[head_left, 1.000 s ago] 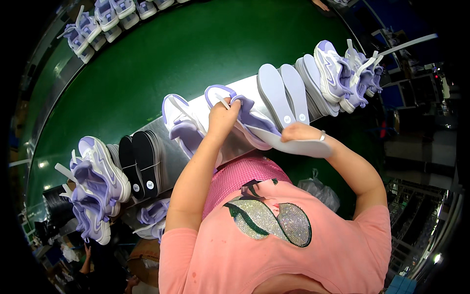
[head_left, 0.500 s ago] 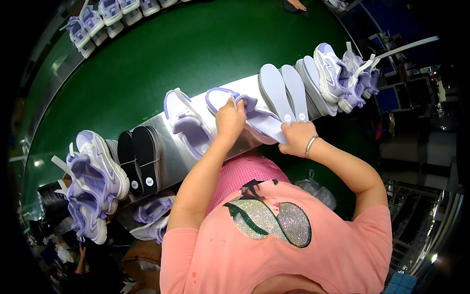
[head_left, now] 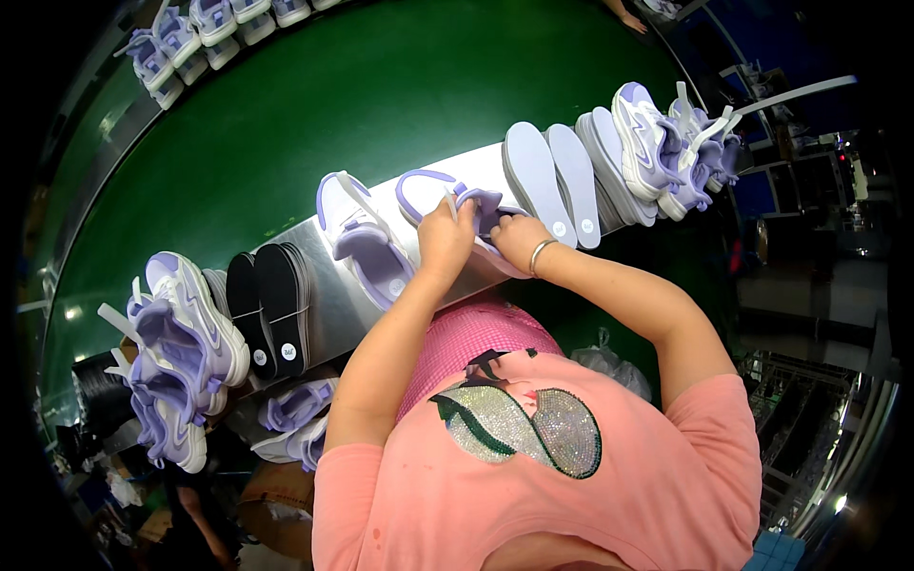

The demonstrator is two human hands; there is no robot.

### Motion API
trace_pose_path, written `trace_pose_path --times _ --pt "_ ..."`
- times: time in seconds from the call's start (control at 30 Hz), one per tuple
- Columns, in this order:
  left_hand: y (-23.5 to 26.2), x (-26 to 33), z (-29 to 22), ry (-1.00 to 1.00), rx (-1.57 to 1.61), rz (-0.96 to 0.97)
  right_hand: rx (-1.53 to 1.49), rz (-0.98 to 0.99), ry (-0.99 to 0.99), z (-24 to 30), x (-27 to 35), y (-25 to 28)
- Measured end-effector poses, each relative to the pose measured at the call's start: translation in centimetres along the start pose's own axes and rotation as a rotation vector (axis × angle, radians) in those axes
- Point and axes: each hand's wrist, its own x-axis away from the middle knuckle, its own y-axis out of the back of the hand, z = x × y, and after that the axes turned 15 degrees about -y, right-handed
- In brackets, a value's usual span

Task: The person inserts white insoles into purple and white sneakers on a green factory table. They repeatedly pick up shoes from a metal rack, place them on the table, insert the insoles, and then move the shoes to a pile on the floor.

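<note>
Both hands grip one lilac and white shoe upper (head_left: pixel 481 211) lying on the shiny metal bench (head_left: pixel 324 305). My left hand (head_left: pixel 446 234) clasps its near side by the opening. My right hand (head_left: pixel 519 240), with a bracelet on the wrist, pinches the upper's toe end. A second lilac upper (head_left: pixel 360 240) lies just left of my left hand, untouched.
Two pale soles (head_left: pixel 552 181) stand right of my hands, then a cluster of finished lilac shoes (head_left: pixel 666 147). Black soles (head_left: pixel 268 309) and more lilac shoes (head_left: pixel 181 343) sit at the left. A green conveyor belt (head_left: pixel 381 95) runs behind the bench, carrying shoes (head_left: pixel 190 33) at its far side.
My right hand has come in from the right, off the sole end, and closed on the upper beside my left hand. The upper has been pulled slightly nearer.
</note>
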Motion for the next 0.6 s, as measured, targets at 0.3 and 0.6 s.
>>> trace_pose_path --times 0.3,0.6 --pt "0.3 0.0 0.7 -0.051 0.007 -0.004 0.198 0.626 0.083 1.0 -2.7 2.3" --pt "-0.7 -0.6 -0.2 -0.036 -0.098 0.041 -0.017 0.472 -0.203 0.0 -2.9 -0.6"
